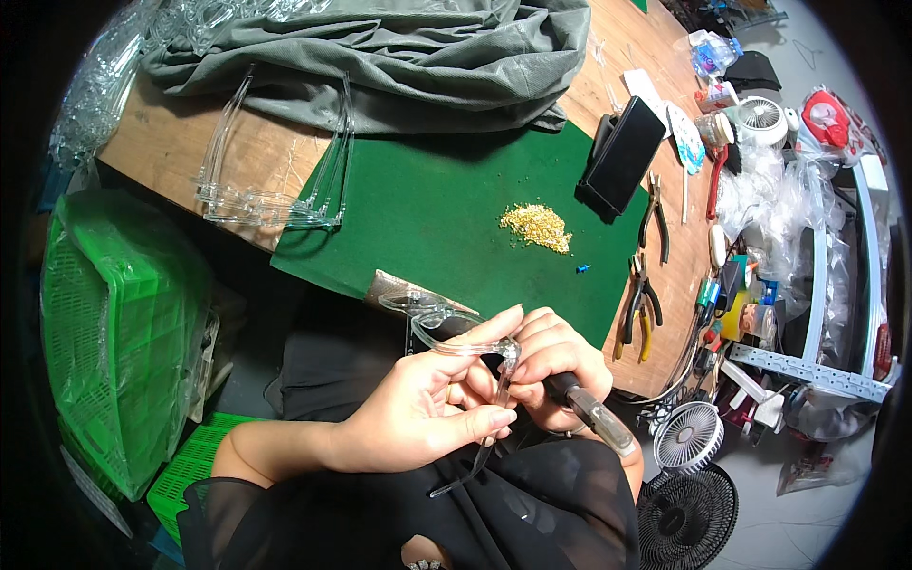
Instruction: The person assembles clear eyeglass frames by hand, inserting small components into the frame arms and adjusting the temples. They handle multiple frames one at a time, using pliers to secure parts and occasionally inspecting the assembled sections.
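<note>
A clear plastic eyeglasses frame (509, 353) is held in front of my chest by my left hand (404, 413), thumb and fingers closed on it near the hinge. One temple hangs down across my black top. My right hand (562, 353) meets it from the right, fingertips at the hinge. That hand is wrapped round a screwdriver-like tool (608, 427) with a black grip and a see-through end; its tip is hidden. Beyond my hands, a heap of tiny gold-coloured screws (537, 228) lies on the green mat (427, 218), with a small blue piece (583, 269) beside it.
Several clear frames (271, 211) stand stacked at the mat's left edge, before a grey cloth (399, 71). A black phone (622, 157) leans at the right, near pliers (641, 299) and cutters (655, 220). Green crates (123, 342) stand left; fans (689, 437) stand right.
</note>
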Motion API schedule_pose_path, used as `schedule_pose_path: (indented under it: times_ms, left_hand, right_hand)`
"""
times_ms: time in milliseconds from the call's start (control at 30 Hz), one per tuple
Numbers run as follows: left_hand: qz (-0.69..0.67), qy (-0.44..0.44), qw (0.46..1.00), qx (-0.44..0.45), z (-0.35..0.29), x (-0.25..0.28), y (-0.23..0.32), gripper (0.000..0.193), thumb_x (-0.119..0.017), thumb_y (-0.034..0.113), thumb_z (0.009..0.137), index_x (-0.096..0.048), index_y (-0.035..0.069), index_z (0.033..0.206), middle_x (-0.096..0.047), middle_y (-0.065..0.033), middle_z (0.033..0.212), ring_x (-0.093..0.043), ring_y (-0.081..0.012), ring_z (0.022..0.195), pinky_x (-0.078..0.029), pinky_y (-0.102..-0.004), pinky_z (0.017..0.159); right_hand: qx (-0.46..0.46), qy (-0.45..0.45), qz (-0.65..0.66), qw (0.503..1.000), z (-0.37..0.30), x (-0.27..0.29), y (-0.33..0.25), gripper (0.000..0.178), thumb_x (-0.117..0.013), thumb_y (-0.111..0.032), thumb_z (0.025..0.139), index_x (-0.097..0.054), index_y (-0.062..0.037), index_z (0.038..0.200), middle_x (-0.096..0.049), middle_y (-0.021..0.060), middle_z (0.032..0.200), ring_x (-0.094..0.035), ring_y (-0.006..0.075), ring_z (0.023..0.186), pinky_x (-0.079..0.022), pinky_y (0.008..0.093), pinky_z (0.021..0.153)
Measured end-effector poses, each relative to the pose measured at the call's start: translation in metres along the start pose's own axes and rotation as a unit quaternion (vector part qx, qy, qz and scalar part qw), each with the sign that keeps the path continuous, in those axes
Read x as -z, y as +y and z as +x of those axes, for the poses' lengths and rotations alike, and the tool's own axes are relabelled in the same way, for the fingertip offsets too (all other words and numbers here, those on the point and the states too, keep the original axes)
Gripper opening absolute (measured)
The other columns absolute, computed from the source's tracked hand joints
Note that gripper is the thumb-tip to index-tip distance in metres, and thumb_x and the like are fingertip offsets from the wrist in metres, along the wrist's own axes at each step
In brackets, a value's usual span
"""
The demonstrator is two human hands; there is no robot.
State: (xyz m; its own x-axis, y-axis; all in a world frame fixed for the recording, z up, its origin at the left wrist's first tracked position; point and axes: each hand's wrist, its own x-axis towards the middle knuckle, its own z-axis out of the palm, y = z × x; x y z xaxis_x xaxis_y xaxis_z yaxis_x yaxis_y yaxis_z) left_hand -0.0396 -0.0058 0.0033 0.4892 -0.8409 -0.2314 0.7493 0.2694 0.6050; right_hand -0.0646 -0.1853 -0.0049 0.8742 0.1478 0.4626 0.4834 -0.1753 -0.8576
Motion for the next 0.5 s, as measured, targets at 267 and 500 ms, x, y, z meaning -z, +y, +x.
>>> schedule_pose_path:
  times_ms: [267,500]
  left_hand:
    - [0.005,0.017,1.0,0.0,0.0007,-0.0031,0.0018,0.073,-0.056,-0.01,0.08,-0.018,0.006,0.14,-0.053,-0.0062,0.086,-0.06,-0.014,0.079,-0.051,-0.0253,0.073]
    - [-0.002,0.023,1.0,0.007,-0.0001,-0.0044,-0.0023,0.074,-0.056,-0.01,0.08,-0.017,0.006,0.14,-0.052,-0.0062,0.087,-0.06,-0.0147,0.08,-0.051,-0.0259,0.074]
  right_hand:
    - [-0.012,-0.002,-0.02,1.0,-0.0016,0.0,-0.0023,0.013,-0.069,-0.008,0.075,-0.057,-0.005,0.079,-0.058,0.0055,0.071,-0.056,0.0207,0.064,-0.042,0.0318,0.062]
    - [0.018,-0.02,-0.088,0.996,-0.0004,0.0032,-0.005,0.012,-0.068,-0.008,0.075,-0.057,-0.0046,0.078,-0.058,0.006,0.07,-0.056,0.0205,0.063,-0.042,0.0323,0.06]
